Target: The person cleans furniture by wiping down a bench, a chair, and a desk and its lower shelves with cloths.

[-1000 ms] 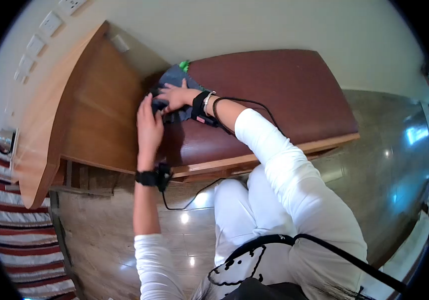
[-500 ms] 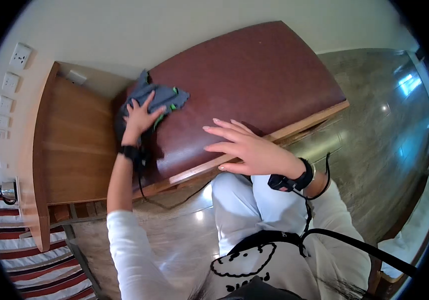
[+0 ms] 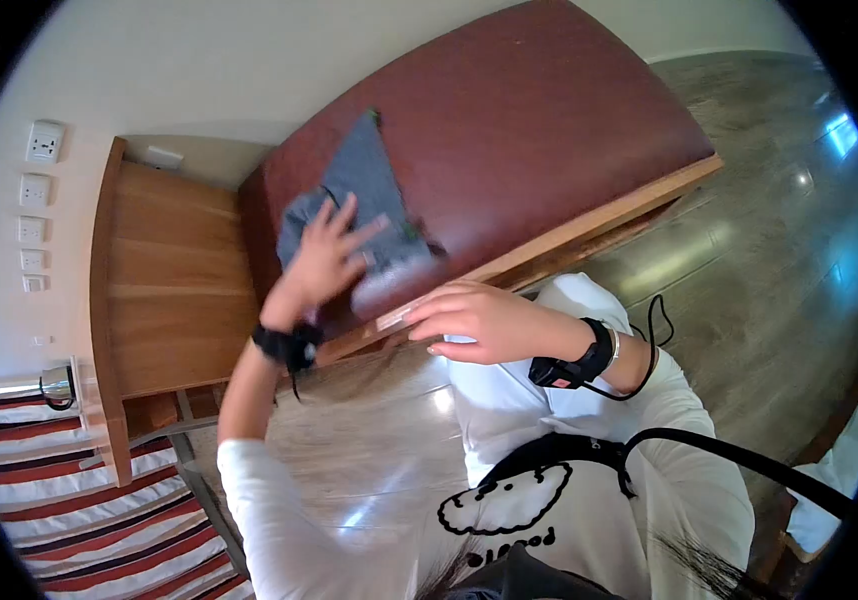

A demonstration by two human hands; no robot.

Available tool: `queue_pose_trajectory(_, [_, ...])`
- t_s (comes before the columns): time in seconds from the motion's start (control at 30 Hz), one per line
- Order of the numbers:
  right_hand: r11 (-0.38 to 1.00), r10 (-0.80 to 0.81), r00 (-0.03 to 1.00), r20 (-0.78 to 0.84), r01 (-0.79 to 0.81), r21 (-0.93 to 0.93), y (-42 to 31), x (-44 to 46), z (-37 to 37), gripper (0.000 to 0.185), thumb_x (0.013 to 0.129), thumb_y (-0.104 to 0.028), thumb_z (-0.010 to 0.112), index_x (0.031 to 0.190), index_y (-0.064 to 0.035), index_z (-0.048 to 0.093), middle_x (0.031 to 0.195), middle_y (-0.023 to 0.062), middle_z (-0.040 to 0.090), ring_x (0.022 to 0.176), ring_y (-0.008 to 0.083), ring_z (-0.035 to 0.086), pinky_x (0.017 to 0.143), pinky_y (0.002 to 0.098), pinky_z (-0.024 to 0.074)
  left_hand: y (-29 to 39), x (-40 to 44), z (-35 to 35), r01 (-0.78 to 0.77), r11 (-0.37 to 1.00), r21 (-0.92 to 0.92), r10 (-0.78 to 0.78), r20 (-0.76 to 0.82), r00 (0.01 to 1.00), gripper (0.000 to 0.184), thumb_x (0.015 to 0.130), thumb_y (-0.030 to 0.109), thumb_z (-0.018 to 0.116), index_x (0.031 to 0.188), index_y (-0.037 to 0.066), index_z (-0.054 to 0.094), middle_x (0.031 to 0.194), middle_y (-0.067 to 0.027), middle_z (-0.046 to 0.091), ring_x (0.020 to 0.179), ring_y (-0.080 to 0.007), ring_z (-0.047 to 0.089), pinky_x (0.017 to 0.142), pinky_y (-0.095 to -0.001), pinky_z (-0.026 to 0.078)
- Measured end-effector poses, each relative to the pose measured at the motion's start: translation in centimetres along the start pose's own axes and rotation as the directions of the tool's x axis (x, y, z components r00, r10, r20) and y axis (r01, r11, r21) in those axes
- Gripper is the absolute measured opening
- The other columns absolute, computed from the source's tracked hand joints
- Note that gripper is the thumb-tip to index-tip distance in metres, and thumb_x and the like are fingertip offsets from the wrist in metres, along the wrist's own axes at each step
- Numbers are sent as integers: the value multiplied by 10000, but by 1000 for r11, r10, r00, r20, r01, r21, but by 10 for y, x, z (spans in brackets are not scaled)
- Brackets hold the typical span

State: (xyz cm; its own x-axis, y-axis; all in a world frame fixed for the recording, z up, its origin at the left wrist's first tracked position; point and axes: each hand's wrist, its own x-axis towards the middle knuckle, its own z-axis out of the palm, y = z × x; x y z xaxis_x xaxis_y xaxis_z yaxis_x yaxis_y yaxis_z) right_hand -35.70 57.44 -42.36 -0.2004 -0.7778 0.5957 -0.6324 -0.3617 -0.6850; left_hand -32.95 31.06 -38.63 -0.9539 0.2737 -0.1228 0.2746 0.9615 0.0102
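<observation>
A grey cloth (image 3: 361,165) with green bits along its edge lies spread on the dark red padded bench (image 3: 519,120), near its left end. My left hand (image 3: 325,258) rests over the lower part of this cloth, fingers spread and slightly blurred; whether the palm presses on it I cannot tell. At the bench's wooden front edge, above my lap, my right hand (image 3: 494,322) hangs with its fingers stretched out and nothing in them. Both wrists carry black straps with small devices.
A wooden desk or cabinet (image 3: 179,270) adjoins the bench's left end. Sockets (image 3: 46,142) line the wall, and a metal kettle (image 3: 57,386) stands below them. Striped fabric (image 3: 99,490) is at lower left. Black cables run from the wrist devices. Tiled floor (image 3: 739,200) lies to the right.
My left hand has moved right and toward me, and the cloth has shifted and spread wider under it. My right hand has dropped slightly toward my lap. The view has tilted a little.
</observation>
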Motion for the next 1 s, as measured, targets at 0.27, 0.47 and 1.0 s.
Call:
queue_pose_trajectory(0.27, [985,-161,986,-41,163,60,8,2,9,132,736,-85,606,859,-42,621,947,71,601,887,223,556,775,334,432,59,3,0,181,983,5,-181,31,983,585,727,329,614,1254,404,370,1398,-183,140,1233,-469,180,922,-622,222])
queue_pose_trajectory(0.47, [987,-139,985,-105,146,62,11,4,8,118,747,-121,592,831,-43,619,901,72,611,858,213,565,753,323,437,-33,99,12,378,925,-33,-378,-10,926,494,806,550,411,1272,451,280,1396,-182,139,1236,-495,120,891,-668,224])
queue_pose_trajectory(1.0, [972,-220,972,-76,225,65,-2,-7,4,133,699,-60,632,830,-43,622,855,60,621,752,209,579,675,320,453,54,-47,-4,149,986,74,-153,48,987,745,622,193,697,1277,329,370,1408,-103,170,1246,-409,203,960,-519,257])
